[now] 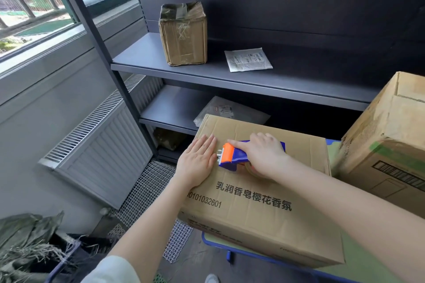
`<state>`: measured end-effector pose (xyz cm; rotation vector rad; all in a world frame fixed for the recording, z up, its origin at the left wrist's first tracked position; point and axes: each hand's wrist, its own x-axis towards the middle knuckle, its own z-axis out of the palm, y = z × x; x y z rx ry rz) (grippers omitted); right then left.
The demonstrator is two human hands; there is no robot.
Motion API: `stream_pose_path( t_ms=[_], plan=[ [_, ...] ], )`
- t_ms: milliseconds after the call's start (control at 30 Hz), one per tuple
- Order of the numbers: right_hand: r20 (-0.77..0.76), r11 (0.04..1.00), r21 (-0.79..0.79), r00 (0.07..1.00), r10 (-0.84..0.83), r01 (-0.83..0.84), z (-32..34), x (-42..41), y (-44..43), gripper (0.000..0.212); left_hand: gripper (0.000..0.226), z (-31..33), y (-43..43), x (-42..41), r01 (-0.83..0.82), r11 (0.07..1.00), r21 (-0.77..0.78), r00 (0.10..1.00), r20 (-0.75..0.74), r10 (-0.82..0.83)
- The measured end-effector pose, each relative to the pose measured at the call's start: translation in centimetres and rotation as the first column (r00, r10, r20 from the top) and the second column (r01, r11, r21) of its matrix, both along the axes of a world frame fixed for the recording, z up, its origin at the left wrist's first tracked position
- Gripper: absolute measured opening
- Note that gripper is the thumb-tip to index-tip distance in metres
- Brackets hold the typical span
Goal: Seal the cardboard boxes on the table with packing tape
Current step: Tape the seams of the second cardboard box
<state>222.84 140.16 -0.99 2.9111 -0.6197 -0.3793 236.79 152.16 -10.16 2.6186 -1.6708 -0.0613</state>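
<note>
Head view: right hand (262,156) grips tape dispenser (236,156) on printed box (253,193) atop table (358,271), left hand (197,163) flat, fingers together; keep pressure steady, draw tape straight along the seam.

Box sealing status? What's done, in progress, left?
Done: no finished seam is clearly visible on the printed box. In hand: the right hand grips the tape dispenser on that box's top, and the left hand presses flat beside its orange head. Left: finish this seam, then probably the second box at right, whose top I can't judge.
</note>
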Motion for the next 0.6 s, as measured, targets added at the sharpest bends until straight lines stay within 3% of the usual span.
stream_pose_path(
  t_ms=[333, 600],
  plan=[
    [0.110, 0.999, 0.049, 0.994, -0.011, 0.005, 1.0, -6.2, -3.4, 0.061, 0.089, 0.2, 0.0, -0.3, -0.028, 1.000, 0.010, 0.999, -0.033, 0.029],
    [0.056, 0.997, 0.067, 0.998, -0.036, 0.032, 1.1, -10.6, -5.2, 0.064, 0.082, 0.6, 0.1, -0.4, 0.008, 0.998, 0.057, 1.000, -0.021, -0.007]
  ],
)
